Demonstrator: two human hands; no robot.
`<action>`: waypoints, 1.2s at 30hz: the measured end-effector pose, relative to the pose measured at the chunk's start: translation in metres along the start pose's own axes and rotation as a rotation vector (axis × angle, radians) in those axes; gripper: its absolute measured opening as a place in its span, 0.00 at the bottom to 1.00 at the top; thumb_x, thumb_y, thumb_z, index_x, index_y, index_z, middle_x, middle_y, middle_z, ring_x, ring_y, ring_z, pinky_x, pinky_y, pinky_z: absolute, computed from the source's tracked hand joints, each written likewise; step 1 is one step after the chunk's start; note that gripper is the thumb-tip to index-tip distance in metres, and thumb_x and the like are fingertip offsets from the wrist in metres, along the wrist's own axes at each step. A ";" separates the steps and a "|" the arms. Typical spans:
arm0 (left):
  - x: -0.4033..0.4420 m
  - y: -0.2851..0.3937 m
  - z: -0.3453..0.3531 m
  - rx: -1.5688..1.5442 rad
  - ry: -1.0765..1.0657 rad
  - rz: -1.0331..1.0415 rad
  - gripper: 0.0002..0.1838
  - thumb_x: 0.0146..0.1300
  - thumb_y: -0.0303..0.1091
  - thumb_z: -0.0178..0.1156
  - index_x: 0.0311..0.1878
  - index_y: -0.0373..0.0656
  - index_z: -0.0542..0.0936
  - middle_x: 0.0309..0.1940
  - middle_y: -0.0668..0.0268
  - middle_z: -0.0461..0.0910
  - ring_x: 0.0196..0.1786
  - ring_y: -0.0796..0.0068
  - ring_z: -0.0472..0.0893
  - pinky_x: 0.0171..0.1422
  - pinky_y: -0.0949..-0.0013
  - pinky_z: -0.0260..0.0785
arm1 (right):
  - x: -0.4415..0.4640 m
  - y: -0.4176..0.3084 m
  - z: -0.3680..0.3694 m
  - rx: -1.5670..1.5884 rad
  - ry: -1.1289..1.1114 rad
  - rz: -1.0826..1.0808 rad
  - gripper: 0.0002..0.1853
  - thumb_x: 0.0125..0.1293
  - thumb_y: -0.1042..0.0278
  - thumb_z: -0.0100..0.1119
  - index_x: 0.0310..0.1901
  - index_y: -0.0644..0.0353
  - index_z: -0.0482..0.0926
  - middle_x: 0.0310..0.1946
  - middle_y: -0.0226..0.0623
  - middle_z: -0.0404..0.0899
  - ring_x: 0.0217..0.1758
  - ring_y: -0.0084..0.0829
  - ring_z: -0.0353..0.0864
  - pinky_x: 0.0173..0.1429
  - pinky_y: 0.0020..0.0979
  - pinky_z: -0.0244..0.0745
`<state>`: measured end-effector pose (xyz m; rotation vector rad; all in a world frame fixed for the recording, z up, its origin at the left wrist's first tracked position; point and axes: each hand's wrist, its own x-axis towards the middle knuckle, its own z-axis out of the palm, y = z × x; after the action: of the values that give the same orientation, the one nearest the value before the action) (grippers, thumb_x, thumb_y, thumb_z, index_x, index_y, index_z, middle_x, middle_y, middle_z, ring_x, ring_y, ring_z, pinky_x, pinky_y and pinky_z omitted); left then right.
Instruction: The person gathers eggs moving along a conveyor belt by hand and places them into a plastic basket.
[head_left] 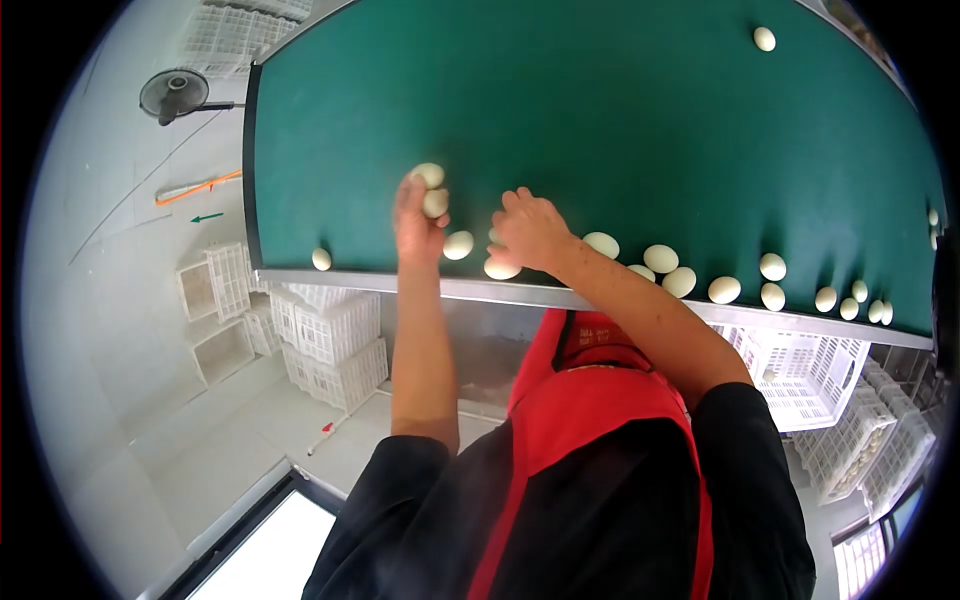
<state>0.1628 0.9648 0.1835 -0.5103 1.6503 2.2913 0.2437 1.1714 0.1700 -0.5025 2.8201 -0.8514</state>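
My left hand (412,215) is closed round two pale eggs, an upper egg (428,175) and a lower egg (435,204), above the green belt (600,120). A loose egg (458,245) lies on the belt just right of that hand. My right hand (530,230) has its fingers curled over an egg (496,237), mostly hidden by them. Below its fingers, another egg (502,268) rests near the metal edge; whether the hand touches it I cannot tell.
Several eggs (661,259) line the metal rail (520,291) to the right. One egg (321,259) lies at the left end, another (764,39) at the far right. White crates (325,325) stand below left, and a white basket (800,375) below right. A fan (174,95) is at left.
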 end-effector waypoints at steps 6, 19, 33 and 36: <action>-0.027 0.026 -0.068 -0.213 0.002 0.005 0.21 0.76 0.46 0.67 0.60 0.41 0.79 0.45 0.64 0.84 0.37 0.78 0.81 0.26 0.75 0.64 | 0.025 0.002 -0.010 0.202 -0.137 0.115 0.22 0.49 0.46 0.75 0.33 0.59 0.89 0.39 0.45 0.84 0.46 0.49 0.85 0.47 0.49 0.82; -0.068 0.019 -0.078 0.512 -0.072 -0.182 0.32 0.59 0.29 0.80 0.67 0.45 0.81 0.53 0.65 0.85 0.37 0.82 0.81 0.29 0.76 0.67 | 0.029 -0.057 0.017 0.377 -0.413 -0.274 0.19 0.46 0.57 0.76 0.37 0.62 0.89 0.47 0.52 0.81 0.46 0.51 0.86 0.47 0.52 0.81; -0.020 0.022 -0.077 -0.295 -0.181 -0.045 0.27 0.78 0.49 0.64 0.70 0.42 0.73 0.64 0.61 0.80 0.42 0.77 0.78 0.27 0.79 0.68 | 0.047 -0.023 -0.043 0.778 -0.128 0.046 0.22 0.47 0.49 0.81 0.31 0.63 0.89 0.26 0.42 0.86 0.27 0.37 0.84 0.35 0.41 0.79; -0.024 0.038 -0.004 -0.268 -0.394 -0.076 0.30 0.73 0.47 0.70 0.70 0.42 0.73 0.76 0.54 0.70 0.43 0.72 0.79 0.28 0.78 0.71 | -0.011 0.022 -0.115 0.946 -0.028 0.175 0.24 0.52 0.47 0.81 0.38 0.62 0.91 0.29 0.36 0.88 0.29 0.29 0.83 0.36 0.36 0.78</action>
<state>0.1691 0.9487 0.2246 -0.1533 1.1311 2.3782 0.2208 1.2508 0.2537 -0.1088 2.0280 -1.8956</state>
